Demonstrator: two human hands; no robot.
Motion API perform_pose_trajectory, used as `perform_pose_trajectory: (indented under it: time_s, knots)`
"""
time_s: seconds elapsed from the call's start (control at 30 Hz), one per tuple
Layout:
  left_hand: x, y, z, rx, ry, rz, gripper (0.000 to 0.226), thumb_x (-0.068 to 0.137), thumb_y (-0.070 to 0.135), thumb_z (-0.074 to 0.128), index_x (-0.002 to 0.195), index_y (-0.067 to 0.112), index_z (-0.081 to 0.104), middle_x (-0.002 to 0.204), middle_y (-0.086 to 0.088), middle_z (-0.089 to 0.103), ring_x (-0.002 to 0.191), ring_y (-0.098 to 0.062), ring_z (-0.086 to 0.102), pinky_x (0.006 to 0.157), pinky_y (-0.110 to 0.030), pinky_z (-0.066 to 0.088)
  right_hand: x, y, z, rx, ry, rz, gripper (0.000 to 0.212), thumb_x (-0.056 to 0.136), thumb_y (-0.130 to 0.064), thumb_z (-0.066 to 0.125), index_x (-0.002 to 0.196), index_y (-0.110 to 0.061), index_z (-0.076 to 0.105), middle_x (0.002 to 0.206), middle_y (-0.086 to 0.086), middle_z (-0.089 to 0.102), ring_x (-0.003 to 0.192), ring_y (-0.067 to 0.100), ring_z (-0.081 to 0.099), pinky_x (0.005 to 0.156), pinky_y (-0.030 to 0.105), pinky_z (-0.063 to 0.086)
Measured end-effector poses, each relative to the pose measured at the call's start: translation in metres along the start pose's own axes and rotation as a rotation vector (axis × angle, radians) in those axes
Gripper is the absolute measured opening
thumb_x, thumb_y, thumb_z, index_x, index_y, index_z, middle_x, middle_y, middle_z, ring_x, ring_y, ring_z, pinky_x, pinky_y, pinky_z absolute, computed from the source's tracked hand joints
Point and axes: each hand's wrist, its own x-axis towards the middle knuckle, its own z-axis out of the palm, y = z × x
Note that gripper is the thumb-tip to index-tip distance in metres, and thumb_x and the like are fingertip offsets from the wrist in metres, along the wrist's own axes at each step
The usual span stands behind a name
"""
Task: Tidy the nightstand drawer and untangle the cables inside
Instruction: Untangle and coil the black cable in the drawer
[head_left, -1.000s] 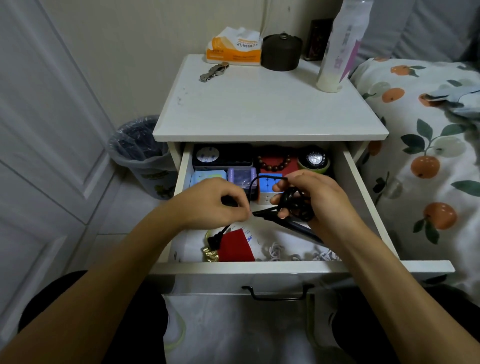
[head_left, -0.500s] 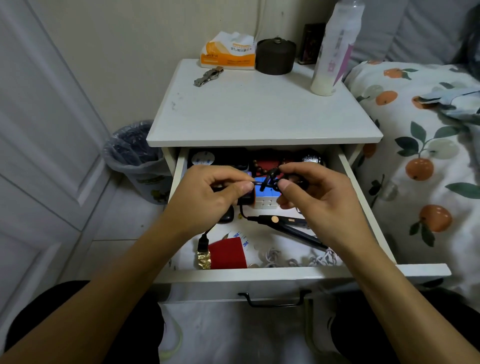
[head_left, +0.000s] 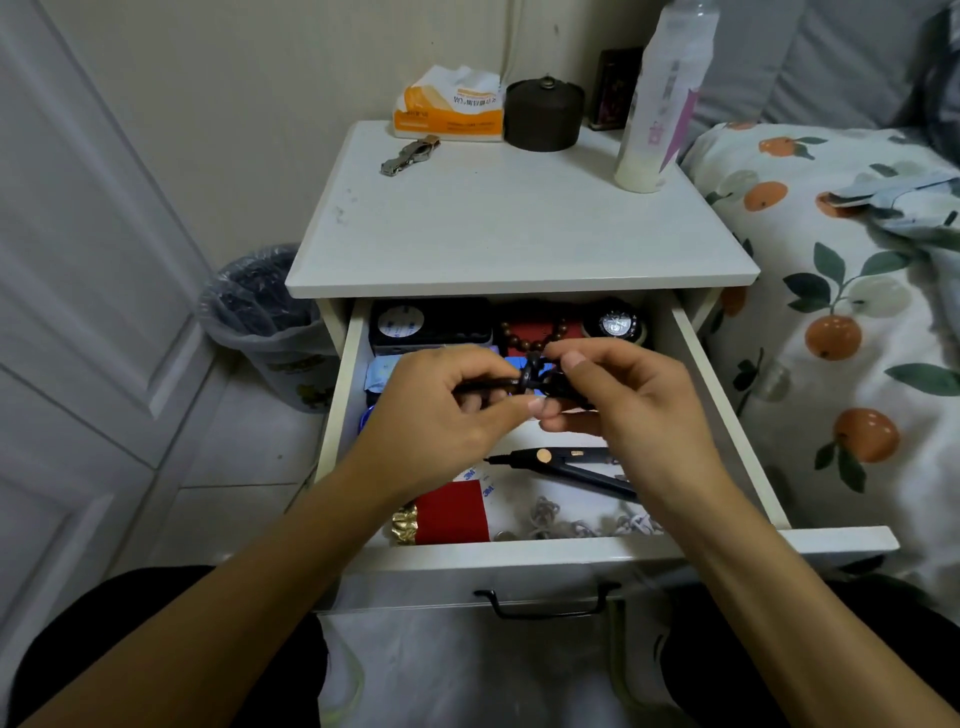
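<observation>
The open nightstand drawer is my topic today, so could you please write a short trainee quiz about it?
1. True or false: both hands, left hand and right hand, hold the black cable above the drawer.
2. Which lies nearest the drawer's front edge? A) bead bracelet B) white cable C) black box
3. Fill in: the tissue pack sits on the nightstand's ____.

Key: 1 true; 2 B; 3 top.

Both hands (head_left: 524, 410) above the open drawer (head_left: 582, 553) (cable (head_left: 532, 376) between them, probably knotted), nightstand top (head_left: 509, 228) behind.
</observation>
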Motion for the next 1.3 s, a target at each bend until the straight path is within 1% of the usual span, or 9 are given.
perform_pose_trajectory:
  time_s: [0.23,0.4,0.53,0.6,0.7,0.83,0.97,1.17,1.3]
  knots:
    - [0.0,0.002,0.003,0.13,0.204,0.143,0.013,0.09,0.009,0.069,0.101,0.008,0.075,0.089,0.001,0.066,0.078,-0.001,0.063,0.064,-0.012,0.048,0.006,-0.003,-0.013,-0.146,-0.034,0.019,0.019,0.098,-0.007,0.054,0.093,-0.011,0.072,0.065,0.001,0.068,0.055,0.019,0.065,0.057,0.029,0.055]
    - [0.002,0.002,0.0,0.157,0.19,0.112,0.011,0.091,0.008,0.066,0.094,0.009,0.077,0.08,-0.003,0.068,0.076,-0.016,0.063,0.071,-0.042,0.052,0.002,0.0,-0.019,-0.817,-0.019,-0.436,0.026,0.085,-0.041,0.068,0.102,-0.022,0.075,0.096,-0.007,0.061,0.086,0.008,0.061,0.073,0.031,0.054]
    - [-0.003,0.004,0.007,0.144,0.129,0.092,0.014,0.095,0.01,0.062,0.095,0.01,0.076,0.072,-0.007,0.067,0.063,-0.023,0.062,0.062,-0.045,0.051,0.003,0.003,-0.014,-1.058,-0.041,-0.635,0.018,0.085,-0.025,0.073,0.096,-0.012,0.076,0.089,0.003,0.064,0.08,0.022,0.061,0.062,0.042,0.053]
    - [-0.002,0.003,0.01,0.105,0.121,0.042,0.015,0.098,0.011,0.057,0.094,0.011,0.071,0.063,0.006,0.065,0.058,-0.014,0.062,0.058,-0.032,0.053,0.003,0.004,-0.009,-1.005,0.002,-0.698,0.014,0.085,-0.021,0.068,0.089,-0.009,0.075,0.082,0.002,0.064,0.074,0.019,0.059,0.061,0.037,0.051]
    - [0.005,0.002,0.011,-0.125,0.136,-0.154,0.019,0.1,0.01,0.048,0.089,0.007,0.063,0.057,0.009,0.064,0.056,-0.004,0.061,0.057,-0.013,0.047,0.004,0.002,-0.007,-0.62,0.108,-0.587,0.007,0.084,-0.015,0.066,0.079,-0.015,0.071,0.078,-0.005,0.062,0.07,0.011,0.057,0.062,0.02,0.045]
    - [0.007,0.0,0.009,-0.073,0.071,-0.138,0.019,0.1,0.014,0.047,0.086,0.014,0.058,0.057,0.008,0.062,0.05,0.0,0.052,0.05,-0.008,0.037,0.005,0.007,-0.009,-0.558,0.062,-0.281,0.009,0.085,-0.011,0.064,0.082,-0.02,0.064,0.081,-0.004,0.063,0.072,0.016,0.059,0.064,0.032,0.052]
    - [0.003,-0.002,0.007,0.063,0.023,-0.001,0.02,0.101,0.016,0.046,0.083,0.019,0.054,0.059,0.006,0.055,0.05,-0.013,0.047,0.05,-0.028,0.039,0.005,0.006,-0.011,-0.89,-0.076,-0.533,0.007,0.086,-0.016,0.066,0.091,-0.012,0.069,0.085,-0.002,0.064,0.076,0.01,0.056,0.07,0.024,0.045]
    - [0.007,-0.006,0.003,0.013,0.084,-0.02,0.022,0.101,0.014,0.047,0.079,0.011,0.053,0.057,-0.014,0.045,0.053,-0.03,0.04,0.051,-0.037,0.035,0.01,0.002,-0.016,-0.169,0.245,-0.181,0.012,0.091,-0.014,0.067,0.082,-0.017,0.075,0.071,-0.004,0.072,0.063,0.003,0.064,0.058,0.014,0.05]
    - [0.007,-0.007,0.005,0.053,0.074,-0.031,0.021,0.1,0.015,0.046,0.081,0.011,0.053,0.05,0.009,0.042,0.045,-0.007,0.036,0.045,-0.014,0.031,0.01,0.009,-0.02,-0.728,0.096,-0.265,0.016,0.093,-0.024,0.065,0.108,-0.025,0.07,0.092,-0.015,0.07,0.081,-0.003,0.063,0.07,0.015,0.052]
